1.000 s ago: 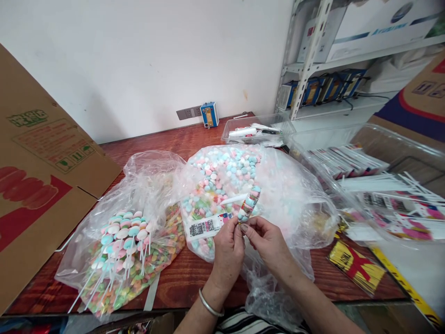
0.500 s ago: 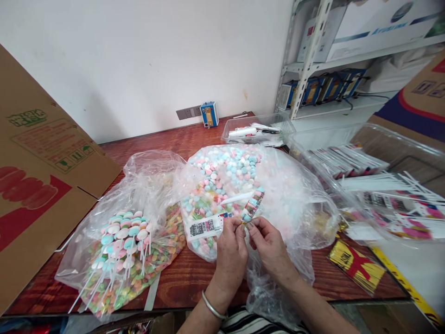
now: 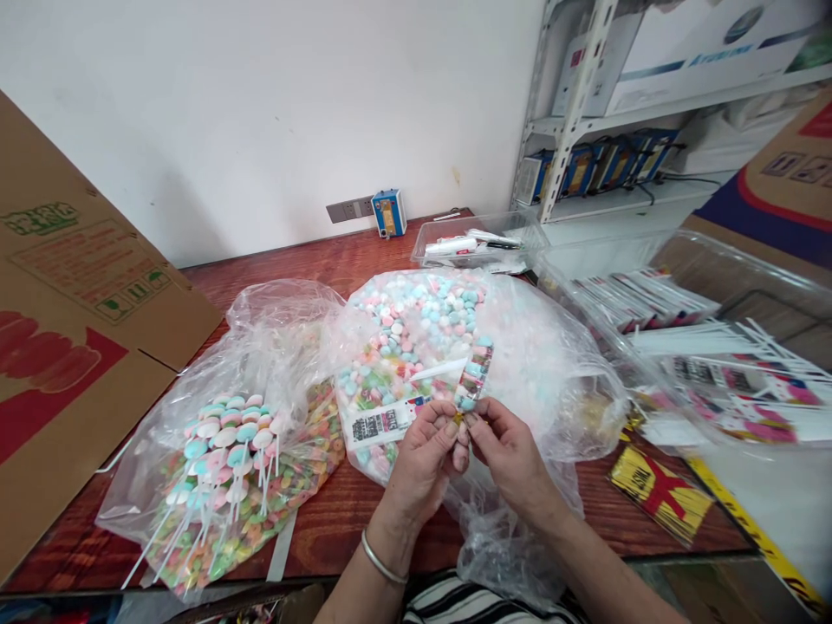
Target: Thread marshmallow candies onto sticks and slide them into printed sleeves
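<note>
My left hand (image 3: pixel 422 455) and my right hand (image 3: pixel 503 451) meet fingertip to fingertip over a clear bag of pastel candies (image 3: pixel 422 334). Together they pinch the lower end of a candy skewer in a printed sleeve (image 3: pixel 473 374), which points up and slightly right. My left hand also holds a white printed label strip (image 3: pixel 380 425) that sticks out to the left. A silver bangle circles my left wrist. The fingers of both hands are closed.
A second clear bag with finished candy skewers on white sticks (image 3: pixel 227 451) lies at the left on the red-brown table (image 3: pixel 338 520). A cardboard box (image 3: pixel 71 329) stands far left. Clear trays of sticks and printed sleeves (image 3: pixel 708 347) sit at the right, below a metal shelf (image 3: pixel 565 104).
The skewer has tipped a little more upright and both hands have shifted slightly; the view has drifted a bit to the right.
</note>
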{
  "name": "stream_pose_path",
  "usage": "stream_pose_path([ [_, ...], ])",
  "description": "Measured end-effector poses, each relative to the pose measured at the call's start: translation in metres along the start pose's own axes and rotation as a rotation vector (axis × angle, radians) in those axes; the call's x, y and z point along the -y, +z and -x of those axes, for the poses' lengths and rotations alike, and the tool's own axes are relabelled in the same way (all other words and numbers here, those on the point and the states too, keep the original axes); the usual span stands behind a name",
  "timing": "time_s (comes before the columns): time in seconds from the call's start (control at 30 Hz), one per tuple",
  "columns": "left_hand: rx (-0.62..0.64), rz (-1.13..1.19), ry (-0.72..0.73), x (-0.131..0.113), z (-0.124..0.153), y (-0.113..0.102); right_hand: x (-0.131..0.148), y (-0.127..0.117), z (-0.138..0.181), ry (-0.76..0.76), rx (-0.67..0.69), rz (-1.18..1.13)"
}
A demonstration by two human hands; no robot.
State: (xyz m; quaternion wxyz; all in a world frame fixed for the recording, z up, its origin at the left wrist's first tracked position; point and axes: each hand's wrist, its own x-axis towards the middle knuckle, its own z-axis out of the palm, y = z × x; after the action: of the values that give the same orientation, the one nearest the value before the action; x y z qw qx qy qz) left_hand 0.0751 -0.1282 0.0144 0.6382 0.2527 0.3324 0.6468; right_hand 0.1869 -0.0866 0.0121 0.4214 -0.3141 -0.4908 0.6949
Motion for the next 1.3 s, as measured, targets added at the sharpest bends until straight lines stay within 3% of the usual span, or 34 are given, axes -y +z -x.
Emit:
stream_pose_path([
  [0.13, 0.116, -0.193, 0.014, -0.009, -0.001, -0.013, 0.003, -0.009, 0.0, 0.105, 0.107, -0.102],
  [0.27, 0.123, -0.527, 0.19, -0.027, -0.005, -0.023, 0.012, -0.014, 0.005, 0.185, 0.207, -0.115],
  [0.37, 0.166, -0.826, 0.364, -0.044, -0.004, -0.019, 0.022, -0.011, 0.01, 0.221, 0.261, -0.065],
  [0.43, 0.093, -1.013, 0.496, -0.053, 0.001, -0.009, 0.026, -0.01, 0.011, 0.164, 0.254, 0.031],
  [0.53, -0.259, -1.146, 0.65, -0.06, 0.02, 0.008, 0.032, -0.013, 0.008, -0.047, 0.146, 0.268],
  [0.6, -0.355, -1.087, 0.578, -0.061, 0.036, 0.017, 0.036, -0.017, 0.005, -0.188, 0.027, 0.435],
  [0.67, -0.134, -0.957, 0.26, -0.059, 0.048, 0.022, 0.043, -0.019, 0.006, -0.301, -0.08, 0.565],
  [0.73, 0.066, -0.753, -0.066, -0.054, 0.05, 0.026, 0.051, -0.018, 0.011, -0.401, -0.093, 0.651],
  [0.8, 0.099, -0.505, -0.186, -0.05, 0.044, 0.028, 0.056, -0.015, 0.019, -0.483, 0.019, 0.719],
  [0.9, 0.109, -0.209, -0.08, -0.052, 0.032, 0.03, 0.053, -0.012, 0.028, -0.514, 0.241, 0.776],
  [0.97, 0.143, -0.197, 0.027, -0.057, 0.029, 0.028, 0.046, -0.014, 0.029, -0.455, 0.243, 0.761],
  [1.13, 0.192, -0.741, 0.138, -0.051, 0.03, 0.004, 0.036, -0.024, 0.019, -0.258, 0.068, 0.546],
  [1.2, 0.116, -0.881, 0.194, -0.043, 0.027, -0.005, 0.037, -0.024, 0.018, -0.232, 0.113, 0.492],
  [1.3, 0.067, -0.865, 0.34, -0.037, 0.021, -0.008, 0.038, -0.02, 0.02, -0.193, 0.184, 0.475],
])
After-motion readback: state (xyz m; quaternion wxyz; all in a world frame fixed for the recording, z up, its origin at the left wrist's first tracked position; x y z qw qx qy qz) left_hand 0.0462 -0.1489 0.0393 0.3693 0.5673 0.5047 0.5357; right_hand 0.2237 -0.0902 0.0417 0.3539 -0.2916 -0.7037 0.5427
